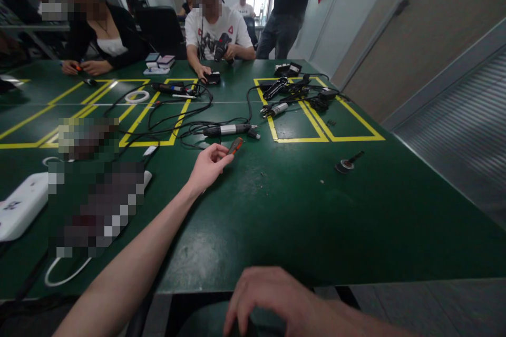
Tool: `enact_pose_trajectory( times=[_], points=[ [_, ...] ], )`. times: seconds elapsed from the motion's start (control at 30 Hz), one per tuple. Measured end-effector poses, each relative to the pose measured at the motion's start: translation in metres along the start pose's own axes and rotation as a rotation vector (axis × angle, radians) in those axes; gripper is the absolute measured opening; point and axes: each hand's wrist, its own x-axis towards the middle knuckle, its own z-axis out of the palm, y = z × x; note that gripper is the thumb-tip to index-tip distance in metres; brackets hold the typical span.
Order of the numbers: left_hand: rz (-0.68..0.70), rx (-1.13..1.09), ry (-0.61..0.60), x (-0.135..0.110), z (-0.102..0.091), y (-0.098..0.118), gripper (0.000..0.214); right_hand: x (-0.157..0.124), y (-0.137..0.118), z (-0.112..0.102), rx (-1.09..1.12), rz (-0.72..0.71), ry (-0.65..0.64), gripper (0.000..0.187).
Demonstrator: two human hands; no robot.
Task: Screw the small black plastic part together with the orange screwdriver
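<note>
My left hand (207, 165) reaches out over the green table (276, 210) and pinches a small tool with an orange and black handle (236, 145) between thumb and fingers. Just beyond it lies a black and silver electric screwdriver (227, 129) with its cable. My right hand (269, 300) rests near the table's front edge at the bottom of the view, fingers curled down over a dark object I cannot make out.
Yellow taped rectangles (328, 121) mark the table; more black tools and cables (292, 92) lie in them. A small black part (348, 163) sits to the right. A white device (21, 205) is at the left. Other people sit and stand at the far side.
</note>
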Motion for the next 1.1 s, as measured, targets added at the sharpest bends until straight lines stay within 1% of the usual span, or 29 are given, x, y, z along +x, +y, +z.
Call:
enact_pose_trajectory(
  times=[0.03,0.07,0.1,0.17,0.2,0.27,0.3,0.33,0.4,0.53,0.6,0.63,0.73,0.77,0.8,0.9,0.93,1.0,1.1],
  points=[
    [0.003,-0.003,0.002,0.0,0.0,0.0,0.032,0.011,-0.011,-0.019,-0.069,-0.024,0.098,0.014],
    [0.005,-0.004,0.004,0.0,0.0,0.0,0.032,0.024,-0.017,-0.037,-0.12,-0.051,0.169,0.016],
    [0.008,-0.005,0.005,0.001,0.0,0.0,0.033,0.036,-0.019,-0.053,-0.158,-0.052,0.23,0.018],
    [0.014,-0.007,0.006,0.001,0.0,-0.001,0.034,0.057,-0.011,-0.08,-0.209,-0.028,0.337,0.019],
    [0.016,-0.008,0.006,0.001,0.0,-0.001,0.035,0.065,-0.003,-0.09,-0.24,-0.042,0.367,0.019],
    [0.019,-0.008,0.006,0.0,0.0,-0.001,0.036,0.075,0.014,-0.104,-0.407,-0.066,0.402,0.017],
    [0.02,-0.007,0.006,0.0,0.001,-0.001,0.036,0.077,0.021,-0.109,-0.498,-0.068,0.408,0.02],
    [0.019,-0.006,0.007,0.0,0.0,-0.002,0.036,0.079,0.027,-0.112,-0.562,-0.061,0.4,0.025],
    [0.016,-0.004,0.01,0.0,0.0,-0.002,0.035,0.08,0.033,-0.117,-0.617,-0.068,0.371,0.03],
    [0.011,-0.001,0.014,0.001,0.0,-0.003,0.034,0.076,0.037,-0.123,-0.704,-0.099,0.344,0.024],
    [0.011,-0.004,0.013,0.0,0.0,-0.003,0.034,0.071,0.039,-0.126,-0.743,-0.109,0.325,0.026],
    [0.011,-0.006,0.011,0.0,0.0,-0.003,0.034,0.068,0.04,-0.127,-0.761,-0.116,0.31,0.031],
    [0.007,-0.016,0.001,0.0,0.001,-0.002,0.035,0.063,0.041,-0.132,-0.871,-0.128,0.254,0.054],
    [0.007,-0.019,0.0,0.0,0.001,-0.002,0.035,0.064,0.041,-0.133,-0.924,-0.128,0.234,0.057],
    [0.007,-0.021,0.0,0.0,0.001,-0.001,0.035,0.066,0.04,-0.135,-0.981,-0.124,0.217,0.054],
    [0.005,-0.014,0.002,0.0,0.001,-0.001,0.034,0.074,0.036,-0.141,-1.148,-0.09,0.15,0.03],
    [0.004,-0.009,0.003,0.0,0.001,-0.001,0.034,0.077,0.035,-0.144,-1.197,-0.082,0.121,0.025],
    [0.005,-0.003,0.006,0.0,0.001,-0.001,0.034,0.08,0.034,-0.151,-1.253,-0.084,0.07,0.022],
    [0.006,-0.004,0.007,0.001,0.0,-0.002,0.033,0.078,0.034,-0.166,-1.26,-0.071,0.023,0.019]
  ],
)
